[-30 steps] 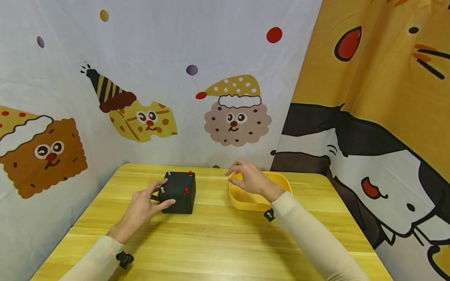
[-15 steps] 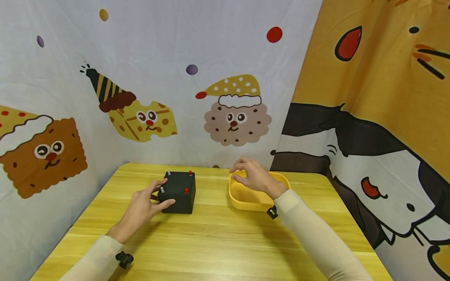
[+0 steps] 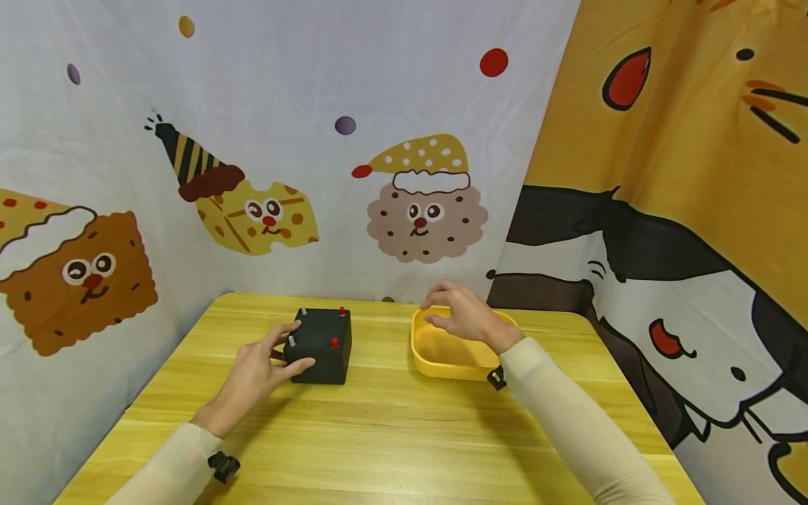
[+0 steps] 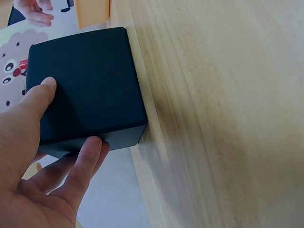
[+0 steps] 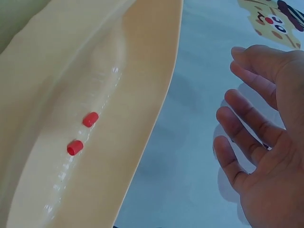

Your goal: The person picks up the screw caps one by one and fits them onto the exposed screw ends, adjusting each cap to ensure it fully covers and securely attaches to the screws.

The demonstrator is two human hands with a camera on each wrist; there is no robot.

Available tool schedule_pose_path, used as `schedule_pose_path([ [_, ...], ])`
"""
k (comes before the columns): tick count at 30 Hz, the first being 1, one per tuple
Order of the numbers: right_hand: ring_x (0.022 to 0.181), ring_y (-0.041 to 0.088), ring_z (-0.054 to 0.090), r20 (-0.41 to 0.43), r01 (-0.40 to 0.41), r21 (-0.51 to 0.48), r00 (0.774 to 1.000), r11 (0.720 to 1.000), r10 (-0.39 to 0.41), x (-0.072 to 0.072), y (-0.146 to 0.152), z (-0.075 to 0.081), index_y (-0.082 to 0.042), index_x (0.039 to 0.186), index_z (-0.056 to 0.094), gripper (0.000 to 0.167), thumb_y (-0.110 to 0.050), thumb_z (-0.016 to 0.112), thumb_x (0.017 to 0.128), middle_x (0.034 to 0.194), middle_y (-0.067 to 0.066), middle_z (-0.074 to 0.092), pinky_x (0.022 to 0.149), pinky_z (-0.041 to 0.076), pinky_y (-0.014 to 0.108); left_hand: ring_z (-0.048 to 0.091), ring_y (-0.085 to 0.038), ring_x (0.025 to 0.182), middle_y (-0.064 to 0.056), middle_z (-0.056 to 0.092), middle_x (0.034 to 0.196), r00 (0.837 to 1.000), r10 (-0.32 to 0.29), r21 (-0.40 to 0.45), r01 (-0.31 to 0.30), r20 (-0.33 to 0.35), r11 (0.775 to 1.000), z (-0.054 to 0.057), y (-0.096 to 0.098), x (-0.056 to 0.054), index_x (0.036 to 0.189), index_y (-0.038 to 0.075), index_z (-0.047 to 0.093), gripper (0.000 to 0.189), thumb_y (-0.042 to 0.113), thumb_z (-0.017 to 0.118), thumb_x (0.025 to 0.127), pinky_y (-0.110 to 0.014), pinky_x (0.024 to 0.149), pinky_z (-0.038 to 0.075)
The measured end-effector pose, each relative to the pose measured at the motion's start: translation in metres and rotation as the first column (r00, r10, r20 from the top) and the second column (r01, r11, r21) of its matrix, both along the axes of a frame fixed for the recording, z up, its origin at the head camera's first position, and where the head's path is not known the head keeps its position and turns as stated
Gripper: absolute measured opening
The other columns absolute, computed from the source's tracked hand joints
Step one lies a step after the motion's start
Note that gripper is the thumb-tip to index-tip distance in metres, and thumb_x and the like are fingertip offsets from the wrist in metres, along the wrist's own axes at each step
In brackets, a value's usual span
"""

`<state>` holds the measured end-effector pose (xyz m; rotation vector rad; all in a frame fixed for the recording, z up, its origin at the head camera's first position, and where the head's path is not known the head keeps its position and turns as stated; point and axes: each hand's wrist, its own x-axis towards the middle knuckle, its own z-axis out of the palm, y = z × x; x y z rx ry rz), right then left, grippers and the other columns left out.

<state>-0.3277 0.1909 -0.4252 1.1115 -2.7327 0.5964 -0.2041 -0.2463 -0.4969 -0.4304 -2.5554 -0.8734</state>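
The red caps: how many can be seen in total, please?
4. Two red caps lie inside the yellow tray; two stand on the black box. More may be hidden.

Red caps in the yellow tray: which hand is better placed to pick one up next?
The right hand, probably. It hovers open over the yellow tray, where two red caps lie loose. The left hand is busy gripping the black box.
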Motion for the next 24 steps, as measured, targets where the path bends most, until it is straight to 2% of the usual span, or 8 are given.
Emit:
schedule_pose_path([
  [15, 0.129, 0.033, 0.075, 0.062, 0.023, 0.005, 0.998, 1.0, -0.023, -0.008, 0.011, -0.003, -0.013, 0.132, 0.089, 0.025, -0.023, 0.087, 0.109, 0.14, 0.005, 0.078, 0.114, 0.066, 0.056, 0.089, -0.037, 0.094, -0.034, 0.075, 0.15, 1.0, 0.006, 0.001, -0.006, 0.004, 1.0, -0.001, -0.001, 0.0, 0.158, 0.008, 0.067, 0.075, 0.031, 0.101, 0.095, -0.045, 0.074, 0.075],
  [24, 0.128, 0.032, 0.076, 0.052, 0.014, 0.033, 0.999, 0.999, -0.016, -0.016, 0.018, -0.008, -0.011, 0.131, 0.089, 0.026, -0.023, 0.088, 0.108, 0.138, 0.006, 0.079, 0.113, 0.066, 0.057, 0.089, -0.039, 0.095, -0.033, 0.075, 0.151, 1.0, 0.006, 0.0, -0.006, -0.005, 1.0, 0.0, 0.0, -0.001, 0.158, 0.007, 0.067, 0.076, 0.029, 0.101, 0.095, -0.049, 0.077, 0.076],
])
